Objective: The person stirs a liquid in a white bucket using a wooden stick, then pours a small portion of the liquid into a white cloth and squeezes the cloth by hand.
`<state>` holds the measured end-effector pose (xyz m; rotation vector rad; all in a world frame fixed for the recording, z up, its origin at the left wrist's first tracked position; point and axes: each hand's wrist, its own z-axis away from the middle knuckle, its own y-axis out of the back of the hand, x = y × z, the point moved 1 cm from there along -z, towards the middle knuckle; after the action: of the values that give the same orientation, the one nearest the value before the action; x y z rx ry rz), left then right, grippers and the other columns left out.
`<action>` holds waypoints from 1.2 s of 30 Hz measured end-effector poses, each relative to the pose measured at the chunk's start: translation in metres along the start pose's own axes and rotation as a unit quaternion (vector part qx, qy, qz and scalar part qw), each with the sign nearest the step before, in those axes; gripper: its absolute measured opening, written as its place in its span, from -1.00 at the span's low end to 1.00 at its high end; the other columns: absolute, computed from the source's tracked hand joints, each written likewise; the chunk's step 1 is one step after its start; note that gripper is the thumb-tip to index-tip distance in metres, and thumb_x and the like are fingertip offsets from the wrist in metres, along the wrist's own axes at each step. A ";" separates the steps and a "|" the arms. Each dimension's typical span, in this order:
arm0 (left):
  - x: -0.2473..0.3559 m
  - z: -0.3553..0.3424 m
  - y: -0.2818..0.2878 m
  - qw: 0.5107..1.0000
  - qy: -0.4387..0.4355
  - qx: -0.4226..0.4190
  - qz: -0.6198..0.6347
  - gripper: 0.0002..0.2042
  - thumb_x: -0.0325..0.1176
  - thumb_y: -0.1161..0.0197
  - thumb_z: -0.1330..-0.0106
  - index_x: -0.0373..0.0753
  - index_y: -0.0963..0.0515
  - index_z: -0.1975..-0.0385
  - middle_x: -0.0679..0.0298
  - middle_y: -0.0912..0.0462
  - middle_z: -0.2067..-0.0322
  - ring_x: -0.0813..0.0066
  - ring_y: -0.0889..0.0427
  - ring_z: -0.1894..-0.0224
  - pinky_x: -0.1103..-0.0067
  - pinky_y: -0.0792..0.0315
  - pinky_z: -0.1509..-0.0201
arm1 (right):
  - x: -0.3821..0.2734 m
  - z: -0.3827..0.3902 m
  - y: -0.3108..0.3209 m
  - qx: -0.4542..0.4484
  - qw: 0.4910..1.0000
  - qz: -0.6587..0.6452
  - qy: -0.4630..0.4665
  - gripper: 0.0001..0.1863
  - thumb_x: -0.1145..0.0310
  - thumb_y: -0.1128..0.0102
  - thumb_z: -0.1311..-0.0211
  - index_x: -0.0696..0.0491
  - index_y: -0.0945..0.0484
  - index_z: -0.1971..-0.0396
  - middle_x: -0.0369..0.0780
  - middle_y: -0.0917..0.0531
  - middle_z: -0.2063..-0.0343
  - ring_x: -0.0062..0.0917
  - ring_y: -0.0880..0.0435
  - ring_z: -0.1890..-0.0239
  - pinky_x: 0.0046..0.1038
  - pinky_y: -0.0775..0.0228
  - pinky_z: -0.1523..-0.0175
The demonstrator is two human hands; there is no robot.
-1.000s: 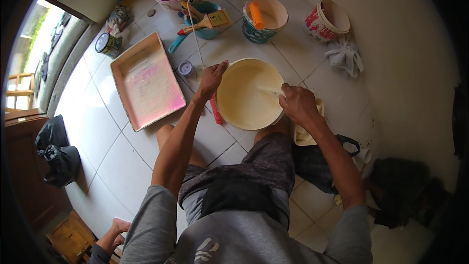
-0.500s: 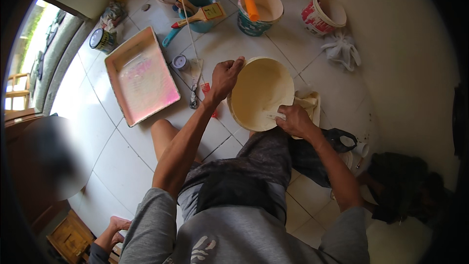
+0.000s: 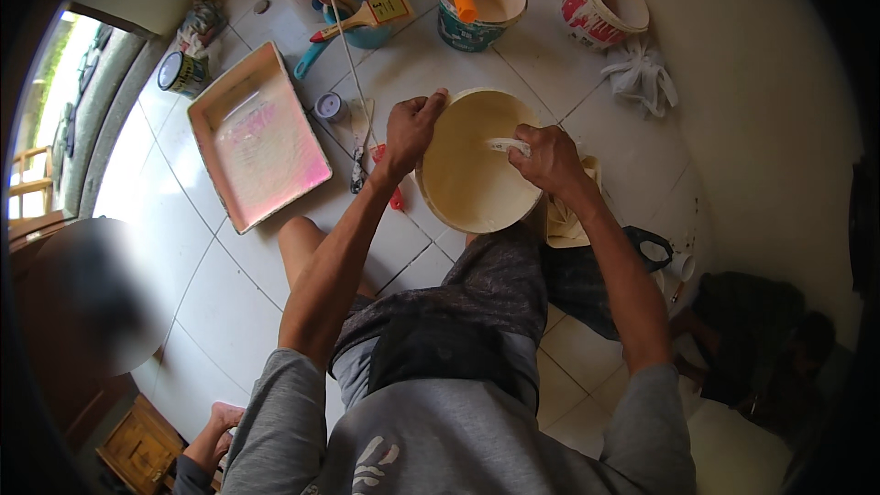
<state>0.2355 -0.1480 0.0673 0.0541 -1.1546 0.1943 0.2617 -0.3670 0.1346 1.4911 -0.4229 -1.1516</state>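
A round cream-coloured bucket (image 3: 449, 160) tilts toward me in front of my knees, its inner wall coated with pale paint. My left hand (image 3: 411, 133) is closed on its left rim. Over the mouth, my right hand (image 3: 553, 165) pinches a small white strip-like piece (image 3: 502, 144), which looks like plastic; its exact kind is unclear, and its other end is hidden by the fingers. Beside the bucket's right side lies a crumpled cream cloth or bag (image 3: 570, 220), partly behind my right forearm.
A pink-stained paint tray (image 3: 266, 142) lies left, near a lidded can (image 3: 183, 73). Farther off are a brush (image 3: 371, 14) across a blue container, a bucket (image 3: 472, 32) with an orange roller handle, and a red-white bucket (image 3: 600, 9). Another person (image 3: 752, 330) crouches at right.
My right hand has moved from the bucket's near right rim up and away from me, over the mouth, carrying the white piece. My left hand keeps its hold on the rim.
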 end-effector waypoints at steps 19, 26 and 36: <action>-0.006 -0.002 0.006 1.000 0.015 0.015 0.008 -0.56 -0.06 -0.06 -0.40 -0.43 -0.57 0.32 0.33 -0.58 0.50 0.70 -0.49 0.51 0.70 -0.38 0.44 | -0.037 0.044 -0.023 -0.156 0.988 -0.006 -0.024 -0.73 0.31 -0.13 -0.01 0.25 -0.55 0.43 0.10 -0.59 0.53 -0.02 -0.62 0.36 -0.12 -0.47 0.18; -0.010 -0.002 0.011 0.999 0.011 0.013 0.033 -0.56 -0.07 -0.05 -0.40 -0.43 -0.57 0.32 0.34 -0.58 0.51 0.70 -0.49 0.52 0.69 -0.39 0.43 | -0.052 0.007 -0.007 -0.091 0.993 -0.070 0.031 -0.75 0.31 -0.18 0.02 0.23 -0.55 0.45 0.07 -0.60 0.54 -0.02 -0.61 0.40 -0.14 -0.47 0.19; -0.013 -0.007 0.014 1.000 0.006 0.003 0.013 -0.57 -0.08 -0.06 -0.40 -0.43 -0.57 0.31 0.31 -0.60 0.47 0.68 -0.52 0.48 0.69 -0.41 0.39 | -0.004 -0.005 -0.007 0.003 0.996 0.036 -0.080 -0.71 0.26 -0.16 -0.05 0.21 -0.56 0.40 0.08 -0.60 0.54 -0.03 -0.62 0.39 -0.15 -0.49 0.19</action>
<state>0.2348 -0.1349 0.0519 0.0432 -1.1441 0.2203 0.2622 -0.3591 0.1296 1.3826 -0.5863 -1.2173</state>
